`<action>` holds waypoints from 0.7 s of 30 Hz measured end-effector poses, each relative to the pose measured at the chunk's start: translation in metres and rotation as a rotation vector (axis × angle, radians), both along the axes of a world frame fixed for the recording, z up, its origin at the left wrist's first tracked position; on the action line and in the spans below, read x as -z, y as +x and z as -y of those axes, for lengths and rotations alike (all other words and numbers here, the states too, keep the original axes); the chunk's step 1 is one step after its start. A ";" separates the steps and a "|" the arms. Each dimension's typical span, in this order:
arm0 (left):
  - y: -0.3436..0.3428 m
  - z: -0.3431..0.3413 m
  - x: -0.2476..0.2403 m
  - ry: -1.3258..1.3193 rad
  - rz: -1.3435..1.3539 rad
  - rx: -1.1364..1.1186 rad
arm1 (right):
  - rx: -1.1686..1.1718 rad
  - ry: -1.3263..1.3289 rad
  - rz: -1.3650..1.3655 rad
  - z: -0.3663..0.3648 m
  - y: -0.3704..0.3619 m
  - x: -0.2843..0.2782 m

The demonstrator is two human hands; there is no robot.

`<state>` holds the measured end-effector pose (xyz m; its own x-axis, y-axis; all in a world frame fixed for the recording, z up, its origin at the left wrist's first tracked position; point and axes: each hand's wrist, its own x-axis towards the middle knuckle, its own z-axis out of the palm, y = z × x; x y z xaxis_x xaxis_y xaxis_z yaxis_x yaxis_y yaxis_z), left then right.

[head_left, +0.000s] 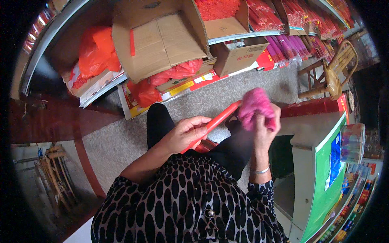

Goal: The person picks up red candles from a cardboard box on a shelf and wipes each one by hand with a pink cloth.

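Note:
My left hand is closed around the lower part of a long red candle, which slants up and to the right in front of my lap. A crumpled pink cloth is bunched in my right hand, slightly blurred. It hangs at the candle's upper tip; I cannot tell whether the two touch. Ahead of my knees stands an open cardboard box, with a single red stick like a candle against its left side. Something red and shiny shows partly behind my left hand, too hidden to name.
Red plastic bags lie left of the box. Shelves at the back hold red and purple packets. A smaller carton stands below them. On the right are a bamboo chair and a white cabinet with a green side.

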<state>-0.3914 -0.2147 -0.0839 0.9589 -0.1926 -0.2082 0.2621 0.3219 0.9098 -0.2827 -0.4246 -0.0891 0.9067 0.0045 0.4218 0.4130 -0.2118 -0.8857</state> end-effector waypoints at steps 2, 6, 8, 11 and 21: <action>-0.003 -0.002 0.003 -0.079 -0.005 -0.005 | 0.009 0.038 -0.042 0.006 0.001 -0.004; 0.002 -0.008 0.009 -0.096 -0.007 -0.059 | -0.256 -0.127 -0.021 -0.005 -0.034 -0.006; 0.006 -0.002 0.012 -0.047 -0.001 -0.146 | -0.525 -0.236 0.109 -0.014 -0.054 -0.009; 0.006 0.001 0.020 -0.056 0.002 -0.125 | -0.613 -0.241 0.071 -0.025 -0.068 -0.010; 0.004 -0.012 0.006 -0.252 -0.167 -0.086 | -0.029 0.236 -0.313 0.014 0.026 0.043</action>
<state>-0.3877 -0.2029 -0.0903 0.9304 -0.1779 -0.3204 0.3635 0.5594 0.7449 -0.2565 -0.4385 -0.1325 0.9926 -0.0321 0.1170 0.1176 0.0201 -0.9929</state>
